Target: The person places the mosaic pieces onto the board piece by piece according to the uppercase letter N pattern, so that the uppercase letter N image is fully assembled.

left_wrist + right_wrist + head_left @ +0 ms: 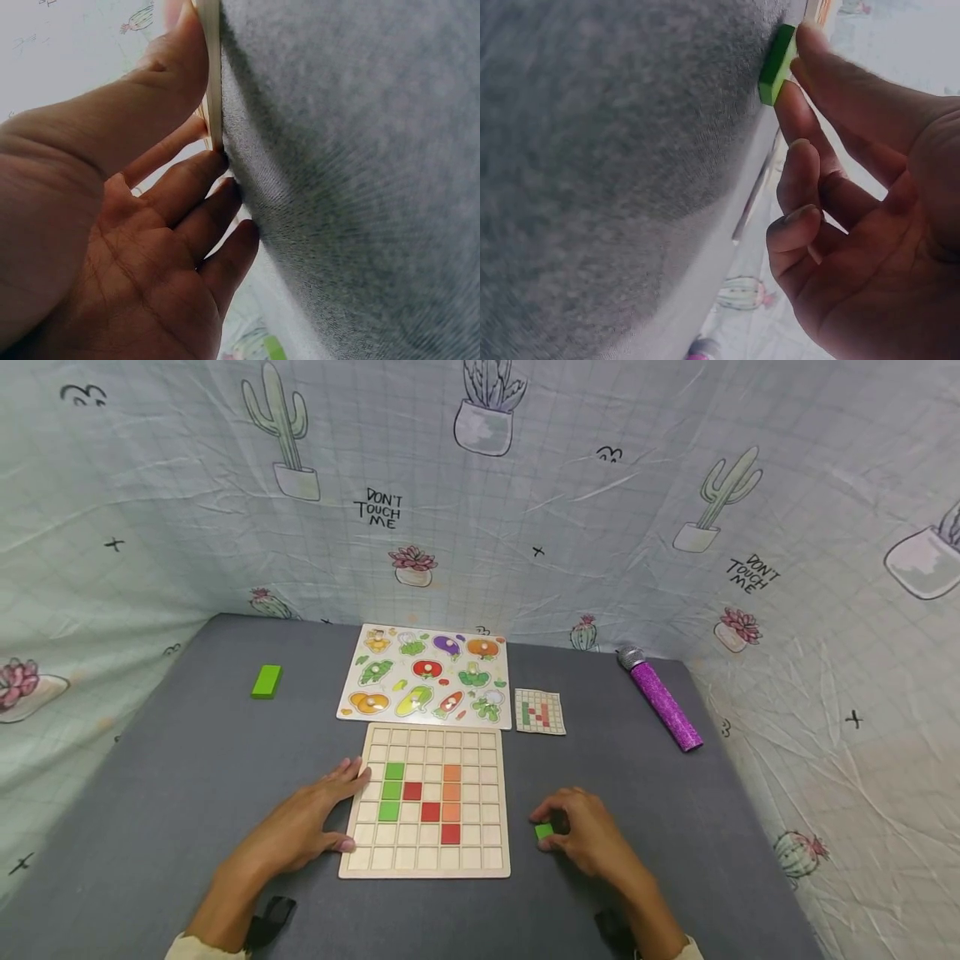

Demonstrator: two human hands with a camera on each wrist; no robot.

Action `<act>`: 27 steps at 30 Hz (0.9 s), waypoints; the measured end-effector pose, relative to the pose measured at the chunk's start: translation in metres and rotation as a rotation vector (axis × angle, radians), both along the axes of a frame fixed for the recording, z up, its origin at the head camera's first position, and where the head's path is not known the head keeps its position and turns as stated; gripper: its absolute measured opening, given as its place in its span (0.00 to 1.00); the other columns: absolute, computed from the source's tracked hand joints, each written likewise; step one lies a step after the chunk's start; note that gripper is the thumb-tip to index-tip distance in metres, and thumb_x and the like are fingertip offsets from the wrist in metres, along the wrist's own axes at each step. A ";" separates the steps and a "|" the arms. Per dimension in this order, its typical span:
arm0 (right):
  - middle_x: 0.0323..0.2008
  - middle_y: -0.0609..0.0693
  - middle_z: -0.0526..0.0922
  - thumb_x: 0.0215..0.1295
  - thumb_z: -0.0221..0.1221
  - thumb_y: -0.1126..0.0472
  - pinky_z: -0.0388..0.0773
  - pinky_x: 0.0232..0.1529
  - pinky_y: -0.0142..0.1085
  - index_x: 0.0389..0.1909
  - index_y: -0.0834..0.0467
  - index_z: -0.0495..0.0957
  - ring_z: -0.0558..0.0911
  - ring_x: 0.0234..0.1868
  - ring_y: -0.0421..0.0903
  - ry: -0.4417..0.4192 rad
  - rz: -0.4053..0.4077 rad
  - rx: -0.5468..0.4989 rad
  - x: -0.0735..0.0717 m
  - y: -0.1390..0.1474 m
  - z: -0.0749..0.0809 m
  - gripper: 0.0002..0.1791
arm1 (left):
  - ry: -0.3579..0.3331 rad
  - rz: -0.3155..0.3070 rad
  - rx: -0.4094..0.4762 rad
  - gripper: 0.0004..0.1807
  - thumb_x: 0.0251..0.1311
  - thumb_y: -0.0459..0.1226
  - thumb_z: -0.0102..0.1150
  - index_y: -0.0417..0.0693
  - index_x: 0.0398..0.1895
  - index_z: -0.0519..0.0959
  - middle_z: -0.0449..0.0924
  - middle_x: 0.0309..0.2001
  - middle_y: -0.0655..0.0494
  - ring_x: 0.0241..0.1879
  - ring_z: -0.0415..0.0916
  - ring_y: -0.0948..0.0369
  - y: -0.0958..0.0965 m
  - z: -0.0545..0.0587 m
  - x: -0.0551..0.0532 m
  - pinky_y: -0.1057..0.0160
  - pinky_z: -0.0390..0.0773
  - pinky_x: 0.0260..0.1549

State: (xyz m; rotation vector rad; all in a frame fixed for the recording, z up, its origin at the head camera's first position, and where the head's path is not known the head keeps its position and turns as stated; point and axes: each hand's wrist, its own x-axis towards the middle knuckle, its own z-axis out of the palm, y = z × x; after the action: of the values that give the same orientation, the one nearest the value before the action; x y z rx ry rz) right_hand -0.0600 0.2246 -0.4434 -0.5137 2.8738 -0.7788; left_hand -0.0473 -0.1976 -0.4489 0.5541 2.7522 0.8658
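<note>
My left hand (302, 827) rests at the left edge of a wooden grid board (471, 860), its thumb and fingertips touching that edge with the fingers fairly straight. The left wrist view has the thumb against the board's side (213, 82). Right of the board, my right hand (587, 833) pinches a small green block (543, 832) between thumb and fingers, low over the grey table. In the right wrist view the green block (778, 66) sits at the fingertips, close to the cloth. On the grid lie a column of green squares (392, 790), orange squares (452, 792) and red squares (431, 812) on a diagonal.
Behind the board lies a vegetable puzzle board (401, 670) with knobbed pieces. A small pattern card (553, 714) is at its right. Farther right is a purple glittery microphone (666, 702). A green block (266, 682) lies at the far left. Printed cloth walls surround the grey table (180, 760).
</note>
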 end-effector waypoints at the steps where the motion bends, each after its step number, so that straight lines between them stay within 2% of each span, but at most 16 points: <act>1: 0.35 0.38 0.87 0.43 0.83 0.65 0.76 0.44 0.37 0.36 0.47 0.91 0.80 0.39 0.40 -0.005 -0.002 0.004 0.000 0.000 0.000 0.18 | 0.005 -0.001 0.000 0.54 0.48 0.41 0.83 0.41 0.80 0.67 0.60 0.83 0.39 0.82 0.56 0.37 0.000 0.000 0.000 0.32 0.67 0.71; 10: 0.25 0.38 0.77 0.42 0.84 0.66 0.69 0.34 0.31 0.26 0.45 0.86 0.73 0.31 0.37 -0.017 -0.034 -0.002 -0.001 -0.002 -0.002 0.17 | 0.028 -0.011 -0.004 0.54 0.48 0.41 0.83 0.41 0.80 0.68 0.60 0.82 0.39 0.82 0.57 0.37 -0.001 -0.001 0.000 0.32 0.67 0.72; 14: 0.23 0.37 0.77 0.43 0.84 0.63 0.69 0.34 0.30 0.23 0.43 0.84 0.74 0.30 0.37 -0.008 -0.053 -0.027 0.000 -0.004 0.000 0.18 | 0.022 -0.011 -0.002 0.54 0.47 0.41 0.83 0.40 0.79 0.68 0.60 0.82 0.39 0.82 0.57 0.37 0.000 -0.001 0.000 0.32 0.67 0.71; 21: 0.24 0.34 0.78 0.48 0.83 0.60 0.72 0.35 0.30 0.24 0.41 0.84 0.79 0.31 0.40 -0.008 -0.063 -0.101 0.002 -0.011 0.006 0.16 | 0.009 -0.003 -0.004 0.54 0.47 0.41 0.84 0.41 0.80 0.67 0.60 0.82 0.39 0.82 0.57 0.36 0.000 -0.001 -0.001 0.31 0.67 0.71; 27: 0.25 0.34 0.79 0.50 0.82 0.61 0.73 0.30 0.29 0.25 0.42 0.84 0.75 0.27 0.35 -0.052 -0.087 -0.163 0.006 -0.022 0.009 0.15 | -0.004 0.003 -0.006 0.54 0.47 0.41 0.84 0.42 0.80 0.67 0.59 0.83 0.39 0.82 0.56 0.36 0.001 0.000 -0.001 0.30 0.67 0.71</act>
State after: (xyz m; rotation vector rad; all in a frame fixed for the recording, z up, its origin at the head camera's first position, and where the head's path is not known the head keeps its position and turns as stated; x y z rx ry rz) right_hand -0.0545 0.2022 -0.4340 -0.3812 2.8159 -1.0311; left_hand -0.0478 -0.1961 -0.4492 0.5472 2.7519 0.8586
